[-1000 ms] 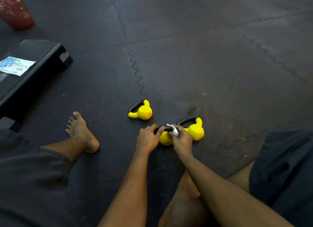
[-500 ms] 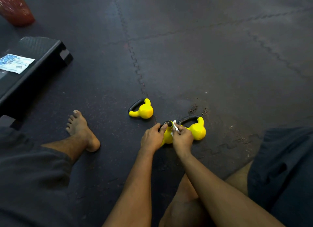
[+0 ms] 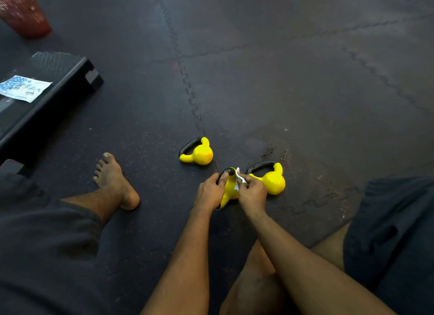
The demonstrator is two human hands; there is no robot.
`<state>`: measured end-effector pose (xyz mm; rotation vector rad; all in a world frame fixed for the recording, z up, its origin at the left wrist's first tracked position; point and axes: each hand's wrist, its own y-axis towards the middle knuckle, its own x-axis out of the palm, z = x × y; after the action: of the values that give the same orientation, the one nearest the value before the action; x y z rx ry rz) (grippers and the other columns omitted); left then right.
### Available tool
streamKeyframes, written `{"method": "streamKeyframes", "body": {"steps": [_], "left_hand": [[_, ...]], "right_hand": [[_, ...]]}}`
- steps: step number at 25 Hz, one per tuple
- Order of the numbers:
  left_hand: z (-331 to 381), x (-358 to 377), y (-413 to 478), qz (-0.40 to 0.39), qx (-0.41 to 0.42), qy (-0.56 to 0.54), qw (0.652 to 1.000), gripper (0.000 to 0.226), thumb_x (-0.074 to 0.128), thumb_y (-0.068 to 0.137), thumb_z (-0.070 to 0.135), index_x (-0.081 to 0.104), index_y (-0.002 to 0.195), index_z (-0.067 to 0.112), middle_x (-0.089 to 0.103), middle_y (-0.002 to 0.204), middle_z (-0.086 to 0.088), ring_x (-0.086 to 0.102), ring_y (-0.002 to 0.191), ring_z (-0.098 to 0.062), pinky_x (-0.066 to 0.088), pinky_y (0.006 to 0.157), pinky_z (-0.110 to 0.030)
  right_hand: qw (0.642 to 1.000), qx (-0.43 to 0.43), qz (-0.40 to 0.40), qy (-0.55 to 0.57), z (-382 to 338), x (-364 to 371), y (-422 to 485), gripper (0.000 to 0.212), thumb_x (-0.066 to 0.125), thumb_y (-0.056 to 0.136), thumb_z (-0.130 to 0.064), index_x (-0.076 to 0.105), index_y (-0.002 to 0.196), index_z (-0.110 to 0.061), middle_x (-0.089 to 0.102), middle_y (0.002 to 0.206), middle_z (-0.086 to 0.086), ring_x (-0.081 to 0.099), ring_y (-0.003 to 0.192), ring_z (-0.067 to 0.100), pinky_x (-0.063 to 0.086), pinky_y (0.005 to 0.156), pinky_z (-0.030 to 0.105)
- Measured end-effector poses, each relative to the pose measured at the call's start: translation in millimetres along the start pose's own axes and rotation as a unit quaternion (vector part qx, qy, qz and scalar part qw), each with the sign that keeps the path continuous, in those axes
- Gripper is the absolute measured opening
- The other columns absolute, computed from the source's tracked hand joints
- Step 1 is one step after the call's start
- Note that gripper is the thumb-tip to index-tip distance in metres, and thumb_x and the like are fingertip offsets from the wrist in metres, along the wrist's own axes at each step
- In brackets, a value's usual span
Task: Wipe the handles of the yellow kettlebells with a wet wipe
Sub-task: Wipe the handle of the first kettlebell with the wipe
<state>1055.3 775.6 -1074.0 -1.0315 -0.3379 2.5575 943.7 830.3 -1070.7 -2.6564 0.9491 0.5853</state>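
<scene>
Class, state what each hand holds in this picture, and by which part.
The left hand grips the middle kettlebell by its black handle; the right hand pinches the wet wipe near its lower end.

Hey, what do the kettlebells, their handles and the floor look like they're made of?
The kettlebells have a glossy yellow coat, maybe vinyl or paint over metal; the bright highlights suggest a smooth skin. The handles are black with a duller sheen, probably bare or painted metal. The floor looks like dark matte rubber tiles, faintly speckled and joined by puzzle-tooth seams.
</scene>
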Motion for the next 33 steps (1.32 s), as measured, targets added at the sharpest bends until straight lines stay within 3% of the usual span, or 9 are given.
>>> {"method": "streamKeyframes", "body": {"steps": [4, 8, 12, 15, 18, 20, 25, 29, 33], "left_hand": [[1, 1, -1, -0.003, 0.007, -0.004, 1.0, 0.052, 0.032, 0.085, 0.073, 0.047, 0.074, 0.025, 0.068, 0.088, -0.015, 0.063, 0.089, -0.034, 0.051, 0.082, -0.046], [0, 2, -3, -0.008, 0.012, -0.004, 1.0, 0.047, 0.035, 0.087, 0.069, 0.046, 0.073, 0.026, 0.067, 0.087, -0.016, 0.064, 0.087, -0.034, 0.051, 0.081, -0.047], [-3, 0, -3, -0.007, 0.007, -0.009, 1.0, 0.047, 0.036, 0.088, 0.069, 0.047, 0.075, 0.025, 0.067, 0.085, -0.012, 0.065, 0.085, -0.033, 0.052, 0.081, -0.047], [-6, -1, -3, -0.015, 0.008, -0.006, 1.0, 0.047, 0.035, 0.088, 0.069, 0.047, 0.076, 0.025, 0.066, 0.082, -0.01, 0.064, 0.084, -0.032, 0.052, 0.08, -0.047], [-5, -3, -6, -0.02, 0.015, -0.002, 1.0, 0.045, 0.035, 0.086, 0.071, 0.047, 0.073, 0.03, 0.066, 0.08, -0.009, 0.065, 0.082, -0.031, 0.052, 0.079, -0.049], [-4, -3, -7, -0.026, 0.013, -0.007, 1.0, 0.046, 0.034, 0.082, 0.073, 0.047, 0.072, 0.03, 0.066, 0.08, -0.009, 0.065, 0.082, -0.031, 0.053, 0.078, -0.049], [-5, -6, -7, -0.015, 0.002, -0.018, 1.0, 0.05, 0.039, 0.092, 0.063, 0.052, 0.082, 0.015, 0.067, 0.078, -0.009, 0.066, 0.077, -0.025, 0.053, 0.078, -0.045], [-4, -3, -8, -0.028, 0.011, -0.009, 1.0, 0.043, 0.039, 0.089, 0.066, 0.048, 0.075, 0.026, 0.065, 0.079, -0.009, 0.065, 0.082, -0.031, 0.053, 0.077, -0.05], [2, -1, -10, -0.03, 0.037, 0.025, 0.999, 0.039, 0.039, 0.093, 0.062, 0.048, 0.078, 0.027, 0.065, 0.088, -0.014, 0.062, 0.089, -0.034, 0.051, 0.077, -0.048]], "right_hand": [[0.99, 0.119, 0.029, 0.072, -1, -4, 12, 0.018, 0.06, 0.084, -0.012, 0.074, 0.093, -0.007, 0.072, 0.085, 0.012, 0.066, 0.077, 0.025, 0.056, 0.07, 0.035], [0.976, 0.196, -0.029, 0.095, 1, 5, 22, 0.015, 0.056, 0.082, -0.006, 0.064, 0.07, -0.01, 0.068, 0.078, 0.015, 0.063, 0.067, 0.025, 0.055, 0.061, 0.032], [0.926, 0.25, 0.02, 0.283, -4, -1, 37, 0.013, 0.05, 0.087, 0.006, 0.063, 0.084, 0.005, 0.068, 0.088, 0.029, 0.07, 0.068, 0.036, 0.059, 0.055, 0.03], [0.967, 0.184, 0.075, 0.158, -4, -13, 45, 0.017, 0.055, 0.089, -0.002, 0.067, 0.1, 0.003, 0.07, 0.101, 0.023, 0.068, 0.087, 0.033, 0.054, 0.073, 0.031], [0.999, 0.043, -0.019, 0.007, -2, -9, 35, 0.023, 0.057, 0.091, -0.007, 0.072, 0.108, -0.007, 0.072, 0.105, 0.013, 0.066, 0.095, 0.028, 0.044, 0.075, 0.024], [0.996, 0.029, -0.076, -0.037, -1, -2, 23, 0.031, 0.056, 0.09, -0.008, 0.072, 0.114, -0.017, 0.073, 0.106, 0.007, 0.066, 0.093, 0.026, 0.048, 0.074, 0.027], [0.995, -0.005, -0.027, -0.091, -6, 0, 16, 0.031, 0.058, 0.087, -0.013, 0.074, 0.112, -0.022, 0.074, 0.105, 0.008, 0.067, 0.092, 0.027, 0.052, 0.075, 0.032], [0.988, 0.008, -0.091, -0.125, -14, -9, 27, 0.037, 0.054, 0.083, -0.005, 0.075, 0.109, -0.021, 0.074, 0.106, 0.008, 0.066, 0.1, 0.027, 0.052, 0.083, 0.033], [0.98, -0.037, -0.138, -0.137, -35, -13, 40, 0.034, 0.054, 0.082, -0.003, 0.078, 0.099, -0.02, 0.075, 0.099, 0.007, 0.067, 0.095, 0.024, 0.051, 0.078, 0.029]]}}
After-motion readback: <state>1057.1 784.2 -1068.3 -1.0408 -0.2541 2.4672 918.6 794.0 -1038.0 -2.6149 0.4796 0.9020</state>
